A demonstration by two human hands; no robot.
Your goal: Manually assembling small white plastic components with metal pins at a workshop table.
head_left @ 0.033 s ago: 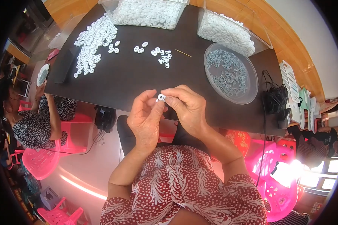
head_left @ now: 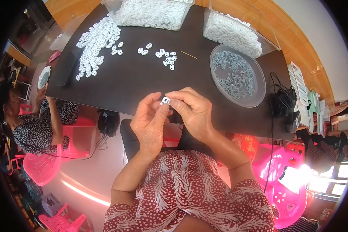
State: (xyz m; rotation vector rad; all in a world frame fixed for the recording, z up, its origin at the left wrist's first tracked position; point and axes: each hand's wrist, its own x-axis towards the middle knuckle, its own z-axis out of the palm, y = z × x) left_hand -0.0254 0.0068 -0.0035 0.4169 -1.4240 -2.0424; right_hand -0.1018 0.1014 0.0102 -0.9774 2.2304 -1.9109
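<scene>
Between my two hands, just over the table's near edge, is a small white plastic piece [head_left: 166, 100] with a dark round hole. My left hand [head_left: 150, 125] pinches it from the left with thumb and fingertips. From the right, the thumb and forefinger of my right hand [head_left: 193, 113] grip the same piece. Beyond them on the dark table [head_left: 143, 77] lie a group of small white rectangular pieces [head_left: 170, 60] and a few white oval pieces [head_left: 144, 51]. A larger heap of white oval pieces [head_left: 98, 40] spreads at the left.
A round clear tub [head_left: 262, 91] at the right contains many small grey pieces [head_left: 236, 73]. Two clear bins of white pieces [head_left: 150, 13] [head_left: 234, 34] stand at the back. A thin yellowish stick [head_left: 188, 55] lies mid-table. Black cables [head_left: 284, 96] are at the right edge. Another person [head_left: 38, 123] sits at left.
</scene>
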